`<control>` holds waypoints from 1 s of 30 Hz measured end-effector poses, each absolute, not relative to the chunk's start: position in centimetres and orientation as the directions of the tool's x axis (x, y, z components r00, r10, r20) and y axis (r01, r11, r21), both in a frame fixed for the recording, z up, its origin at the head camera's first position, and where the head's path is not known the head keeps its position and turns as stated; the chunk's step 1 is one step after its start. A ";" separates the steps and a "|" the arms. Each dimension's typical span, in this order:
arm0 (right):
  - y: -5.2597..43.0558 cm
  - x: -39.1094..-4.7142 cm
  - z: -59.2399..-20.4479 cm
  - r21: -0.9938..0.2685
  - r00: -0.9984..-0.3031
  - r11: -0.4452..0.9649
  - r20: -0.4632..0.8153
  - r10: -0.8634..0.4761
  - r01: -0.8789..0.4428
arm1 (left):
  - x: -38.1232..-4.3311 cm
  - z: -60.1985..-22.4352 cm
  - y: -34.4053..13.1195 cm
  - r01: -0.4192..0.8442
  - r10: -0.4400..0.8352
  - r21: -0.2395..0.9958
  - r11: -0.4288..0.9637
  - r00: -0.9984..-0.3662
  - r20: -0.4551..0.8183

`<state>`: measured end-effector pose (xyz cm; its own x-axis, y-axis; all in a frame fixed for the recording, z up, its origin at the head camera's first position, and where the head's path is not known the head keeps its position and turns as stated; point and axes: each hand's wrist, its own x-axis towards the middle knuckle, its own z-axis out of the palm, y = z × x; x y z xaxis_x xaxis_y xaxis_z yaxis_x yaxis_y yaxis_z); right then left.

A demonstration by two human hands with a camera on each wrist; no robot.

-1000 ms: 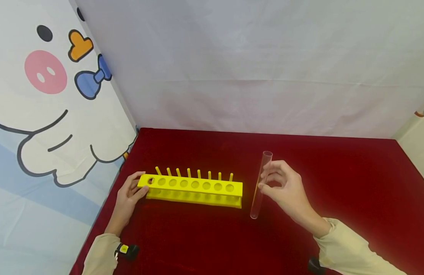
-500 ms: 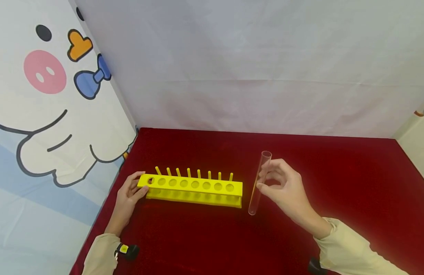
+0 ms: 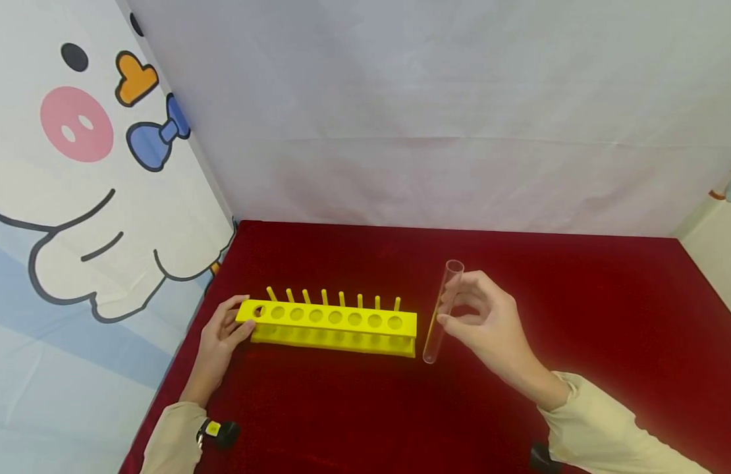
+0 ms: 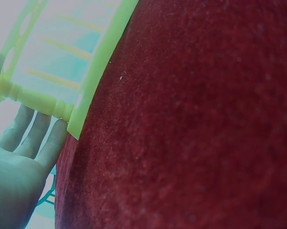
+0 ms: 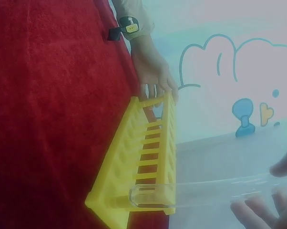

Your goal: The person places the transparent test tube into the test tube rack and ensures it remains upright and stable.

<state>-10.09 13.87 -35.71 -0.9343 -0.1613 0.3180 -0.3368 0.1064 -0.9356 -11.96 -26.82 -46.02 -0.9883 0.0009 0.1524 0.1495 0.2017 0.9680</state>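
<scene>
A yellow test tube rack [image 3: 326, 324] stands on the red cloth, with a row of round holes on top and several pegs along its back. My left hand [image 3: 216, 345] holds the rack's left end, thumb at the front; in the left wrist view its fingers touch the end post [image 4: 36, 101]. To the right of the rack, my right hand [image 3: 496, 329] pinches a clear glass test tube [image 3: 434, 337] by its upper half. The tube leans slightly, mouth up, its rounded bottom near the rack's right end. No contents show in it.
Red cloth [image 3: 549, 276] covers the table. A pale fabric wall [image 3: 431, 118] rises behind it, and a cartoon-printed panel [image 3: 182, 237] stands at the left. Dark wrist devices [image 3: 226, 434] sit at both cuffs.
My right hand has shifted slightly left with the test tube, whose bottom has moved left and up in view, closer to the rack's right end. The left hand and rack have stayed put.
</scene>
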 end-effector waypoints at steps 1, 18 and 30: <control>13.8 -10.1 -35.7 -0.935 -0.933 0.107 0.320 -0.163 -0.339 | -12.0 -46.0 -26.8 0.148 0.001 0.968 0.201 -0.989 0.151; 13.3 -10.3 -34.8 -0.914 -0.912 0.114 0.365 -0.186 -0.389 | -11.9 -46.1 -26.9 0.137 -0.006 0.967 0.216 -0.990 0.142; 13.1 -10.5 -34.3 -0.908 -0.907 0.128 0.371 -0.201 -0.400 | -11.9 -46.0 -26.8 0.139 -0.003 0.968 0.208 -0.990 0.142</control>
<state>-10.47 13.06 -34.34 -0.9066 -0.2012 0.3709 -0.3998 0.1284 -0.9075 -11.93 -26.82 -46.00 -0.9898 -0.0030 0.1423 0.1386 0.2085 0.9682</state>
